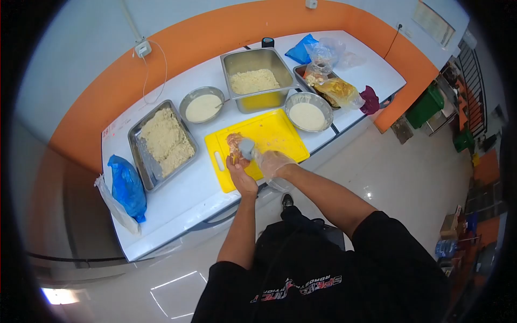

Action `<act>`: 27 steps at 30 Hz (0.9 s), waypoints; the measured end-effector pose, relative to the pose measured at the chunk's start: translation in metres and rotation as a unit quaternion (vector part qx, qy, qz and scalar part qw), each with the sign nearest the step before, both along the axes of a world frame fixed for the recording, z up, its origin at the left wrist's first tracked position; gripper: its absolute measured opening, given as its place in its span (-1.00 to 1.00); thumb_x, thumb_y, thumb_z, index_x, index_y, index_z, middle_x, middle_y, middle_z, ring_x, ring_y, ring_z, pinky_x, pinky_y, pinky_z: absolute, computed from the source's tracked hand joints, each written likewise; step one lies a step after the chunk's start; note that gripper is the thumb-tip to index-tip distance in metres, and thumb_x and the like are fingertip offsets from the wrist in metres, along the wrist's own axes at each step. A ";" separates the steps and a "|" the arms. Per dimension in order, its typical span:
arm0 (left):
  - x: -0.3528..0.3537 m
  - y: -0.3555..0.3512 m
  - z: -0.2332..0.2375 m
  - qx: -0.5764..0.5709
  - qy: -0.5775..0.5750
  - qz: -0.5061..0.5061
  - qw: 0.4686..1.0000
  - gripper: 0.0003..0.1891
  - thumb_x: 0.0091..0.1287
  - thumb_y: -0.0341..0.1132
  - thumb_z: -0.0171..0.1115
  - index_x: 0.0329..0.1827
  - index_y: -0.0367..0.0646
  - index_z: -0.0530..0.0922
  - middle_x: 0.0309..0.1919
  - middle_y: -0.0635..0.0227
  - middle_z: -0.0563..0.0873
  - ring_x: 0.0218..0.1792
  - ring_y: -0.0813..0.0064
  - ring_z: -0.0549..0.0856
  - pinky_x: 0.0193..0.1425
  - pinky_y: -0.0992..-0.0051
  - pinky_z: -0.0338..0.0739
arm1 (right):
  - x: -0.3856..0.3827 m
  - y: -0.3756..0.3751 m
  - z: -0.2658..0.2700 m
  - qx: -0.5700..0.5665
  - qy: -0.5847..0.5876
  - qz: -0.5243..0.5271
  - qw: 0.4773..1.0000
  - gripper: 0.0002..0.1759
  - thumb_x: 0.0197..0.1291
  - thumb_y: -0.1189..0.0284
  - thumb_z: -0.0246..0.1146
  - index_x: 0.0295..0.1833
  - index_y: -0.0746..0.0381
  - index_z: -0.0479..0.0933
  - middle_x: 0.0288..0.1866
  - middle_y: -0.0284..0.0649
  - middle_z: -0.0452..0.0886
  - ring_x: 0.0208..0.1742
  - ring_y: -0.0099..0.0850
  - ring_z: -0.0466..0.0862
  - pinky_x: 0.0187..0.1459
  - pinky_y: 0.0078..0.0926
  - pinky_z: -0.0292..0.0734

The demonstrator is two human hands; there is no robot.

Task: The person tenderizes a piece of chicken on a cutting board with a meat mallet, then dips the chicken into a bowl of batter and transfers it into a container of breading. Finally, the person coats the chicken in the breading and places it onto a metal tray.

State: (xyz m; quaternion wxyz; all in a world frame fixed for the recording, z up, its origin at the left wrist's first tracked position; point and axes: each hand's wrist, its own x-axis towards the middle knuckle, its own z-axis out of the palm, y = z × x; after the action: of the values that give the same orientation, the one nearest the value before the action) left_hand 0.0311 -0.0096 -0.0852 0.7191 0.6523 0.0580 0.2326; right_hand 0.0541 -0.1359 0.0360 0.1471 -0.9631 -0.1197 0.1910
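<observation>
A piece of raw meat [235, 141] lies toward the left side of the yellow cutting board [280, 132]. My left hand [242, 178], bare, grips the near end of the meat with its fingers. My right hand [273, 163], in a loose clear plastic glove, is closed around a tool with a pale grey head [247, 147]. That head overlaps the right edge of the meat, close to my left fingertips; the handle is hidden in the glove. Small meat scraps and wet smears mark the board right of the meat.
Behind the board are a deep steel pan [258, 101] of crumbs and two bowls of white batter [202, 107] [308, 116]. A flour-filled tray [141, 161] and a blue bag [127, 188] stand left. Back right, plastic bags [339, 91] rest on another tray.
</observation>
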 end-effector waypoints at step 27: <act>-0.009 0.009 0.001 0.060 0.001 0.024 0.998 -0.39 0.75 -0.06 -0.28 0.61 -0.40 0.11 0.47 -0.10 0.33 0.42 -0.03 0.53 0.54 0.20 0.36 | 0.037 0.008 -0.068 -0.043 -0.180 0.083 0.979 -0.56 0.32 0.33 0.20 0.26 0.27 0.55 0.06 0.19 0.76 0.12 0.17 0.77 0.17 0.06 0.63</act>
State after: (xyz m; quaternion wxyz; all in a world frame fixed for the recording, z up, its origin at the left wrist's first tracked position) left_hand 0.0222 -0.0001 -0.0839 0.6730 0.6927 0.0606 0.2522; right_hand 0.0913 -0.1282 -0.0315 0.0647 -0.9739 -0.2154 0.0309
